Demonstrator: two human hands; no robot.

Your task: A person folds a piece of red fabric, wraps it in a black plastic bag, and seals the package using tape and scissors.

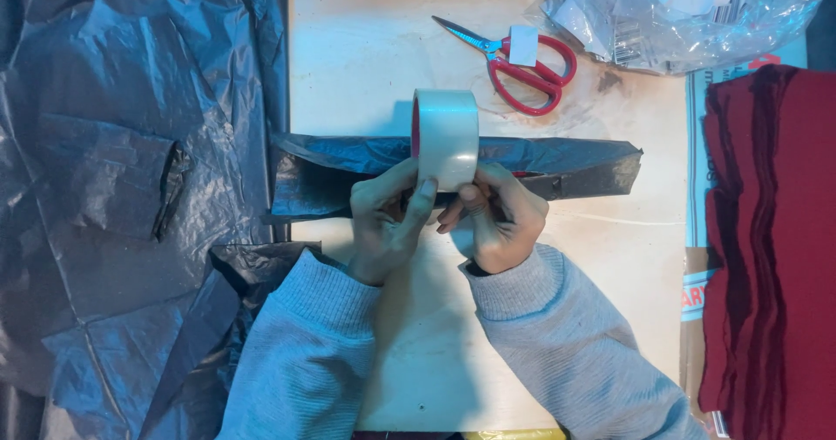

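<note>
At centre frame both hands hold a tape roll (pixel 445 138) upright on its edge above a folded black parcel (pixel 540 163). The left hand (pixel 383 218) grips the roll's lower left side, thumb lying up across its face, fingers closed on it. The right hand (pixel 499 216) is closed on the roll's lower right edge, fingertips pinched at the rim; whether they hold a loose tape end cannot be told. The parcel lies as a long strip across the middle of the frame on the pale counter (pixel 366 57), running behind the roll from left of centre to right of centre. Both forearms wear grey sleeves (pixel 300 353) entering from the bottom edge. Red-handled scissors (pixel 520 60) lie closed at upper centre, well apart from the hands, with a small white slip resting on the handles. A clear bag (pixel 688 13) of labels occupies the upper right corner. Dark red cloth (pixel 771 248) is stacked along the right edge. Crumpled black plastic sheets (pixel 113 188) cover the left third of the frame.
</note>
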